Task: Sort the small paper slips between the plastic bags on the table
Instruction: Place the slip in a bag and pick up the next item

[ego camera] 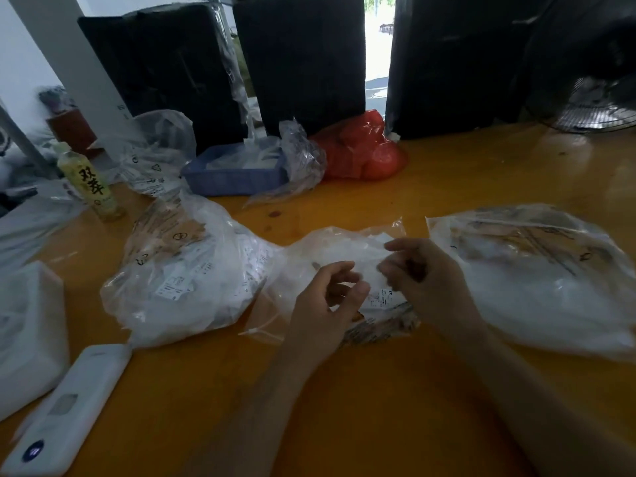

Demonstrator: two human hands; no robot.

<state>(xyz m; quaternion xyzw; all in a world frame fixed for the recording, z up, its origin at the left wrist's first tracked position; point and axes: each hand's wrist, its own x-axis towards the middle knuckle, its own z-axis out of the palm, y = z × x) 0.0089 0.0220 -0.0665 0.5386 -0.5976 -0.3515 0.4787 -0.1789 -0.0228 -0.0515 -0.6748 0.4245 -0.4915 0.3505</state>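
Paper slip (380, 299) pinched between left hand (327, 304) and right hand (425, 280).

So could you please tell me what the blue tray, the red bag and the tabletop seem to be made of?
Blue tray: looks like rigid moulded plastic, matt, with straight walls. Red bag: thin glossy plastic film, crinkled with bright highlights. Tabletop: probably varnished wood or laminate, orange-brown and shiny, with reflections; which one cannot be told.

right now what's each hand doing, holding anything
Left hand: fingers curled, thumb on the paper slip.
Right hand: fingers curled, pinching the same slip over the middle bag.
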